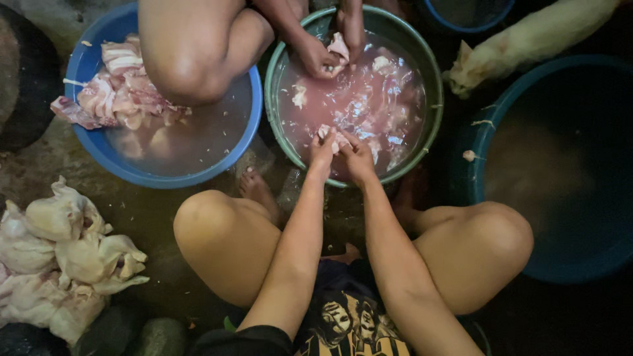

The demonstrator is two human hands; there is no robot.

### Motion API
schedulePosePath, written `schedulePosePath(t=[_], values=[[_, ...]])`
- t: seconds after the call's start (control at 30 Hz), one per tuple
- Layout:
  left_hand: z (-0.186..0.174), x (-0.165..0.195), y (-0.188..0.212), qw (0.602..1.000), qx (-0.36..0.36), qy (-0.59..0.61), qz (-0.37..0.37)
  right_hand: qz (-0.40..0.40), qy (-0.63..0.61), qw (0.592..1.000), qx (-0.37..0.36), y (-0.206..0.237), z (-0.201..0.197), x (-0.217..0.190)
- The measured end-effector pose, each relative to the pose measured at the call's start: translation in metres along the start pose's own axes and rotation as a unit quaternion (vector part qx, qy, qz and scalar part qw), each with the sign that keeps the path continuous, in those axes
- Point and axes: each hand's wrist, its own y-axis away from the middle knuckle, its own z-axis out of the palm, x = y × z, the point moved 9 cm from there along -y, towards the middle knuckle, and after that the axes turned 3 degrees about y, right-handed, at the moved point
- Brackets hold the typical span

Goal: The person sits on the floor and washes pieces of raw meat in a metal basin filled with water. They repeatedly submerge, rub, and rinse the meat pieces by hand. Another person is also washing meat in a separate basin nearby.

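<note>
Crouched low on the wet floor (39, 178), the person has both hands in the green basin (432, 99) of cloudy pink water. The left hand (323, 150) and right hand (356, 157) meet at the near rim, each grip pinching the same small pale piece of meat (331, 137) just at the water's surface — fingertips pressed on it from either side.

Across the basin, another person's hands (330, 53) work a second pale scrap (339, 46) at the far rim; their knee (191, 66) hangs over the blue basin (99, 151) to the left, where cut pork pieces (112, 86) are piled half out of the water. More bits of meat float in the pink water between the two pairs of hands.

A heap of plucked chickens (66, 257) lies on the floor at lower left, and a large, dark blue tub (488, 132) stands to the right. A pale cat (521, 43) crouches beside it, near the green basin's rim.

What might go wrong, to my eye: the piece is wet and slick, so it could slip out of the pinch and splash back. The cat is near enough to snatch a scrap — and the unwatched chickens on the bare floor may pick up dirt.
</note>
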Motion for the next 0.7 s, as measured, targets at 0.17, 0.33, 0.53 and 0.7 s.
schedulePosePath(t=[0.17,0.33,0.53,0.7], values=[[-0.002,-0.003,-0.001,0.998,0.016,-0.057,0.001,-0.033,0.094,0.991,0.088,0.002,-0.02,0.004],[-0.002,-0.005,-0.002,0.997,0.009,-0.079,0.022,-0.051,0.058,0.991,0.109,0.003,-0.022,0.008],[0.008,-0.011,-0.004,0.999,-0.044,-0.004,0.025,0.022,-0.154,0.98,0.125,0.009,-0.022,0.009],[-0.002,-0.018,-0.002,0.993,0.017,-0.116,-0.009,0.009,0.034,0.993,0.111,0.014,-0.014,-0.003]])
